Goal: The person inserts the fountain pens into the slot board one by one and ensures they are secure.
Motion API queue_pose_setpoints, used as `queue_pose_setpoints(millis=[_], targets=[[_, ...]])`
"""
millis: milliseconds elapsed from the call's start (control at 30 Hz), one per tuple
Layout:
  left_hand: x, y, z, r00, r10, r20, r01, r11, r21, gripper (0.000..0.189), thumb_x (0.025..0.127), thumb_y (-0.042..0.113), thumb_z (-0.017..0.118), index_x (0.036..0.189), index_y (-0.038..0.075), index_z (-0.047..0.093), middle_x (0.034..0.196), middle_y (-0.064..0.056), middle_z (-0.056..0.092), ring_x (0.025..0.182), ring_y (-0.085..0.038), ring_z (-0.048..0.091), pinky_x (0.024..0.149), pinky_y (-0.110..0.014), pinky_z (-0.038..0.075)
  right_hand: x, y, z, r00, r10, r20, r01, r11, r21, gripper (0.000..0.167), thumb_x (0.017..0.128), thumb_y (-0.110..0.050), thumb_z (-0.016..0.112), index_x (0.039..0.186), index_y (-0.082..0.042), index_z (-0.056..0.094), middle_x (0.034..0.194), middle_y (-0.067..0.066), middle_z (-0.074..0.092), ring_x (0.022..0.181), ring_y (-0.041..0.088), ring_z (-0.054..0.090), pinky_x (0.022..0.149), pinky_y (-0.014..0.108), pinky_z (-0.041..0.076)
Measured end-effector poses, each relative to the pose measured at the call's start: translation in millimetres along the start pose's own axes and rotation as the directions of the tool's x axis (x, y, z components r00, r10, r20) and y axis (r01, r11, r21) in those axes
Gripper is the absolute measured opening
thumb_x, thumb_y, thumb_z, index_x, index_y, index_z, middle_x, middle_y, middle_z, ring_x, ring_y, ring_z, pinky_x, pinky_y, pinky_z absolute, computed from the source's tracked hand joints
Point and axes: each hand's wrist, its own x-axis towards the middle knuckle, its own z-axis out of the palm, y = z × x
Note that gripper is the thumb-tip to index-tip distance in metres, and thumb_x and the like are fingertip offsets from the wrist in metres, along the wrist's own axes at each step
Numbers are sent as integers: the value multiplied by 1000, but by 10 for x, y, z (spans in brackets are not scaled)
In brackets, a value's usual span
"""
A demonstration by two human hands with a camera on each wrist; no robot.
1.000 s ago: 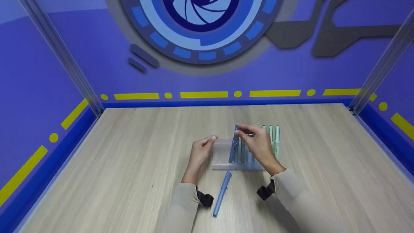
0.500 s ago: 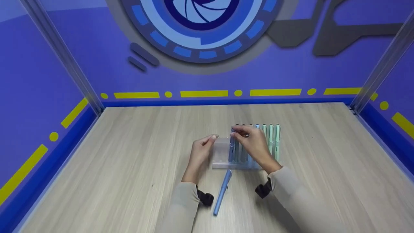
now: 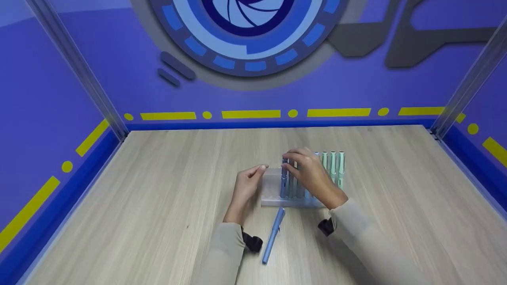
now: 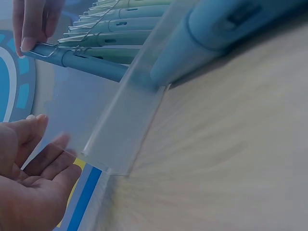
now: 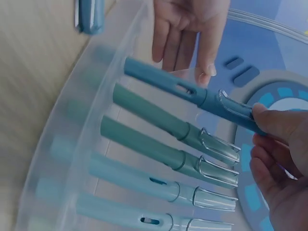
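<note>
My left hand (image 3: 247, 184) holds the upper left corner of a clear plastic pen stand (image 3: 271, 202), thumb and fingers at its edge. With thumb and fingertips, my right hand (image 3: 315, 174) pinches the capped end of a dark blue fountain pen (image 5: 163, 83). That pen leans in the stand, its lower end at the front ledge, leftmost in the row. Beside it stand green pens (image 5: 149, 113) and light blue pens (image 5: 134, 178), all with metal clips. My right hand hides part of the row in the head view.
A blue pen (image 3: 273, 235) lies on the wooden table (image 3: 158, 206) in front of the stand, between my forearms. Pale green pens (image 3: 333, 162) fill the stand's right end. Blue panels (image 3: 237, 101) enclose the table at the back and sides.
The dark blue pen has gone from tilted to nearly upright and shifted slightly left, with my right hand on its top. My left hand and the pen on the table stay put.
</note>
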Motion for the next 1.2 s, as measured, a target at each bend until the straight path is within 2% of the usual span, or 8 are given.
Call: queue_pose_setpoints(millis=[133,300,567,800,1067,1200], targets=[[5,-3,2,1000,-8,3,8,1000,-11,31,98,30,56,117,9,69,126,-8,65,126,-25,56,110,-42,41,14,28,18,998,-61,5,62,997,-37,23,82,-11,75,103,-3,72,102,7,69,95,21,62,81,28,58],[8,-11,-4,1000,-5,4,5,1000,-13,31,98,29,55,117,9,69,127,-8,65,127,-25,55,111,-42,40,42,67,48,996,-90,6,90,993,-70,23,82,-11,75,104,-4,72,103,7,70,99,21,61,85,29,57],[5,-7,-2,1000,8,8,-8,1000,-14,34,98,28,54,119,5,67,130,-11,62,129,-28,53,112,-44,39,63,131,103,998,-64,3,64,992,-107,24,83,-13,74,106,-7,72,105,5,70,103,21,59,92,31,55],[19,-11,5,1000,3,-7,-3,1000,-4,33,98,28,55,118,5,68,127,-11,64,127,-27,55,111,-43,40,68,152,139,997,-71,-11,70,992,-106,25,83,-13,74,107,-7,72,105,4,71,104,22,58,90,32,56],[24,-20,11,1000,1,-13,-1,1000,-1,33,97,31,57,116,8,70,125,-9,66,125,-25,56,110,-41,41,62,137,177,1000,6,16,-4,991,-134,26,86,-16,71,111,-9,71,110,4,70,111,23,57,97,34,53],[21,-15,14,1000,-1,-10,1,1000,-1,32,97,30,56,116,7,70,125,-9,66,125,-25,56,110,-41,41,55,142,185,1000,21,18,-19,992,-129,26,87,-16,71,112,-10,70,110,4,70,111,22,56,97,33,53]])
